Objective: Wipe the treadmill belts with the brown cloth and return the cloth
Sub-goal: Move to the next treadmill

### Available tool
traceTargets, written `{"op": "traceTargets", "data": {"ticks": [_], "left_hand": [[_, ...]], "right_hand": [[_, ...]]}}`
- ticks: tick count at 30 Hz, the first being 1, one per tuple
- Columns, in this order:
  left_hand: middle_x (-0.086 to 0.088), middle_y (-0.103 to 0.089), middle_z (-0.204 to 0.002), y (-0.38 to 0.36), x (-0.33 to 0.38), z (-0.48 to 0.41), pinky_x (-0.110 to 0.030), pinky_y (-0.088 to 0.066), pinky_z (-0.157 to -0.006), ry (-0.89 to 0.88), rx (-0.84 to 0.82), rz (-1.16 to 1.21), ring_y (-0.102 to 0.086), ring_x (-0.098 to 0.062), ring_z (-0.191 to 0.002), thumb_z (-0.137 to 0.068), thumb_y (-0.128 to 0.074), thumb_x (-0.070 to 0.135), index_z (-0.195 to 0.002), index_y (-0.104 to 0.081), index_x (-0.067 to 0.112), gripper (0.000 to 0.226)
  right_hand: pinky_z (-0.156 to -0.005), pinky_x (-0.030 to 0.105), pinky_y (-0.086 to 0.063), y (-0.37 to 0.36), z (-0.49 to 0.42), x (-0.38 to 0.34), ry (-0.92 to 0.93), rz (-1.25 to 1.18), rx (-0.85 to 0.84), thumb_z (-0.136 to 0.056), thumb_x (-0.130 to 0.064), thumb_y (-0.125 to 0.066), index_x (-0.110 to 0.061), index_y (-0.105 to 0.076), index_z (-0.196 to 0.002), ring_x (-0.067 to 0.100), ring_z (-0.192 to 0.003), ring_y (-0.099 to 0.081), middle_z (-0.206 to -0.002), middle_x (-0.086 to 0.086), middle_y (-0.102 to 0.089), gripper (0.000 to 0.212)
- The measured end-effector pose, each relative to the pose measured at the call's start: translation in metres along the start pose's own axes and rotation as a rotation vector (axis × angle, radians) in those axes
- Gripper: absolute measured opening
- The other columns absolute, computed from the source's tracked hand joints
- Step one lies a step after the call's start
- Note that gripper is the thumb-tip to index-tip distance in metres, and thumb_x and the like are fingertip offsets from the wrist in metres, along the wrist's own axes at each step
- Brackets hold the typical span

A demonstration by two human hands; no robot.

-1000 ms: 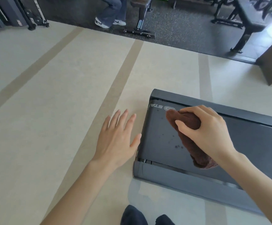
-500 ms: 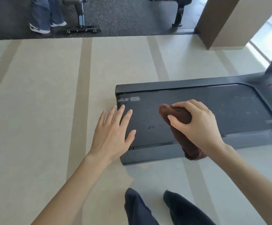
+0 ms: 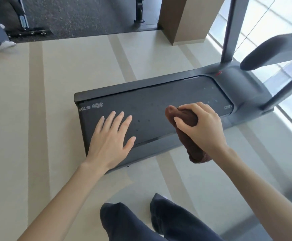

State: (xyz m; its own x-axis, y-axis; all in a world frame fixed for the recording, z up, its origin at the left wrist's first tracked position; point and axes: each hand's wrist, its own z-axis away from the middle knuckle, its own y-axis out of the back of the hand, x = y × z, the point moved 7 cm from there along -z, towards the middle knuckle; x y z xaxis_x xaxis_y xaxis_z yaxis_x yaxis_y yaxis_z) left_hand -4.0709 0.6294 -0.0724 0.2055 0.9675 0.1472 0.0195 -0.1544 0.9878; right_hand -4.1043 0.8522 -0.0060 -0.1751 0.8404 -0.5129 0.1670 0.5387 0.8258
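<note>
The right hand (image 3: 202, 126) is gripping a bunched, roll-shaped brown terry cloth (image 3: 187, 141), with fingers curled over its far end and the thumb pressing across the left side. The cloth is lying across the near edge of the dark grey rubber treadmill belt (image 3: 155, 105), right of the belt's middle. Its far end is sitting on the belt and its near end is hanging out past the dark grey near side rail (image 3: 147, 150) over the floor.

The left hand (image 3: 108, 140) is spreading out flat, fingers straight and apart, over the near left end of the belt, just near of the white lettering (image 3: 91, 106). Whether the palm is pressing down cannot be told.

The treadmill is sitting on a pale beige floor with darker tan stripes (image 3: 35, 101). At the right end, a grey upright post (image 3: 228, 32) is rising beside a blurred grey handrail (image 3: 272, 53). A brown square pillar (image 3: 185, 18) is standing at the far side. The person's dark trouser legs (image 3: 141, 223) are showing along the near edge.
</note>
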Motion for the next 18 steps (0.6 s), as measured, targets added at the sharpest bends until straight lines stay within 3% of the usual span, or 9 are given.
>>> {"op": "traceTargets", "data": {"ticks": [5, 8, 11, 18], "left_hand": [[-0.008, -0.032, -0.151, -0.007, 0.09, -0.031, -0.045, -0.019, -0.114, -0.084, -0.022, 0.003, -0.023, -0.028, -0.141, -0.093, -0.025, 0.048, -0.146, -0.029, 0.018, 0.062], [-0.006, -0.026, -0.154, -0.007, 0.132, -0.05, -0.044, -0.015, -0.116, -0.15, -0.033, 0.004, -0.018, -0.026, -0.143, -0.096, -0.029, 0.048, -0.148, -0.023, 0.019, 0.06], [-0.006, -0.025, -0.154, -0.006, 0.162, -0.066, -0.043, -0.015, -0.116, -0.23, -0.04, 0.007, -0.017, -0.025, -0.143, -0.095, -0.032, 0.047, -0.148, -0.022, 0.019, 0.061], [-0.001, -0.012, -0.157, -0.029, 0.228, -0.096, -0.039, -0.009, -0.117, -0.396, -0.14, -0.04, -0.006, -0.02, -0.145, -0.095, -0.018, 0.052, -0.15, -0.008, 0.023, 0.063]], "right_hand": [[-0.08, 0.026, -0.041, 0.06, 0.005, 0.064, -0.013, 0.034, 0.044, -0.076, -0.04, -0.065, -0.031, -0.066, -0.096, 0.012, -0.095, -0.054, -0.091, -0.015, -0.06, 0.022], [-0.082, 0.028, -0.042, 0.09, 0.01, 0.098, -0.068, 0.043, 0.071, -0.075, -0.042, -0.062, -0.033, -0.065, -0.095, 0.012, -0.095, -0.054, -0.091, -0.016, -0.06, 0.022], [-0.082, 0.029, -0.043, 0.113, 0.018, 0.128, -0.131, 0.052, 0.11, -0.074, -0.043, -0.06, -0.034, -0.065, -0.094, 0.011, -0.094, -0.053, -0.09, -0.016, -0.06, 0.022], [-0.08, 0.028, -0.041, 0.16, 0.04, 0.189, -0.264, 0.06, 0.259, -0.075, -0.037, -0.065, -0.03, -0.066, -0.094, 0.013, -0.091, -0.054, -0.088, -0.014, -0.06, 0.021]]}}
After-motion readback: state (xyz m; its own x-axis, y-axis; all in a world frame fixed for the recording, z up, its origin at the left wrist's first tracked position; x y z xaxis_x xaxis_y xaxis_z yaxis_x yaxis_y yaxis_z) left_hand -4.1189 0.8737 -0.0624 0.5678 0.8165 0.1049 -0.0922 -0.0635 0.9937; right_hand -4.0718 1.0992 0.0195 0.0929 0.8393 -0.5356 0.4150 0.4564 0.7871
